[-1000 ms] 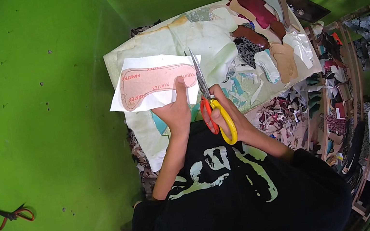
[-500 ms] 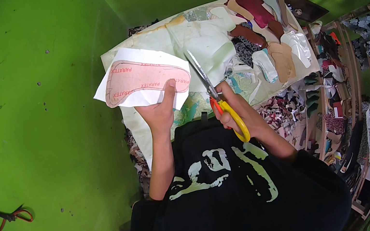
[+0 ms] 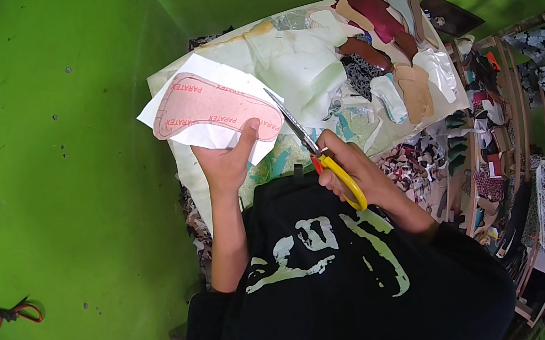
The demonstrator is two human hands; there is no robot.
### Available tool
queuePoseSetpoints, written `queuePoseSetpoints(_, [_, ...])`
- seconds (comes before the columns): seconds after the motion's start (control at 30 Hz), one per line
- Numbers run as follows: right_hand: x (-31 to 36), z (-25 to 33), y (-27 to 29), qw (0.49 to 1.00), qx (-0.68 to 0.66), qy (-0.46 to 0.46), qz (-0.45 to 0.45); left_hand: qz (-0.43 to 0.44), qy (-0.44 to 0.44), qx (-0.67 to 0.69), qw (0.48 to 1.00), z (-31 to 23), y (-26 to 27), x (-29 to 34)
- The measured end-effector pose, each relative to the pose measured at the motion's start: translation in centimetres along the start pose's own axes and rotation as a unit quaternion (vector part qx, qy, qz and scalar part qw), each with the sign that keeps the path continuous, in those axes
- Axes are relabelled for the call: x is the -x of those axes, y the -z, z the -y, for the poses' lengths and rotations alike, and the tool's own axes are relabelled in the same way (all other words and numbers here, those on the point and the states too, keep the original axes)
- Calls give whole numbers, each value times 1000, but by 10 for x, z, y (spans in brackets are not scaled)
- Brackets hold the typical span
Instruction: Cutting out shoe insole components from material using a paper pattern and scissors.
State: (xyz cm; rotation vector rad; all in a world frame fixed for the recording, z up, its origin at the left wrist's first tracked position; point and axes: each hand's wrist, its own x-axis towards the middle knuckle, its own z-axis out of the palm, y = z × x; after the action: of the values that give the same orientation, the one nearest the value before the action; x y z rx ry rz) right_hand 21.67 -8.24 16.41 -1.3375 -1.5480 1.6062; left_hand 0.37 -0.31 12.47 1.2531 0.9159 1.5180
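Okay: left hand (image 3: 228, 163) pinches one white paper sheet (image 3: 205, 113) at its near edge, thumb on top, holding it up off the work board (image 3: 300, 57) and tilted toward the face. Likely so the pink insole-shaped outline (image 3: 212, 108) printed on it stays readable and the sheet stays taut for the blades. One outline, one sheet.

Right hand (image 3: 351, 167) is clenched through the yellow loops of one pair of scissors (image 3: 316, 152). Blades point up-left, tips touching the sheet's right edge just beside the toe end of the outline. Blades look nearly shut; can't tell if they're biting paper.

Board is covered with pale green sheeting. Its far-right end carries a pile of cut leather pieces (image 3: 379, 30): maroon, brown, tan, white, roughly ten or so, overlapping too much for an exact count. Stacked clear of the cutting spot, I'd guess.

Right of the board, a wooden rack (image 3: 513, 101) stuffed with fabric scraps. On the green floor (image 3: 76, 203), well apart at left, one small red looped item (image 3: 12, 314), kind unclear.
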Motion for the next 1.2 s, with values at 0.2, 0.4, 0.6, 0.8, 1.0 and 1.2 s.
queuePoseSetpoints(0.2, [-5, -16, -2, 996, 35, 87, -11, 8, 20, 3, 1000, -2, -3, 1])
queuePoseSetpoints(0.4, [-3, -19, -1, 997, 37, 69, -3, 34, 51, 14, 998, -2, 2, 0])
queuePoseSetpoints(0.6, [3, -10, 0, 1000, -8, -2, 24, 43, 65, 22, 997, -2, 6, -1])
queuePoseSetpoints(0.8, [-2, -23, -1, 996, 45, 79, -15, 97, 60, 36, 993, -7, 8, -4])
queuePoseSetpoints(1.0, [2, -19, 2, 996, 68, 58, -2, 109, 115, 80, 984, -4, 14, -2])
queuePoseSetpoints(1.2, [0, -21, -1, 995, 56, 82, -13, 151, 148, 91, 973, -8, 16, -5])
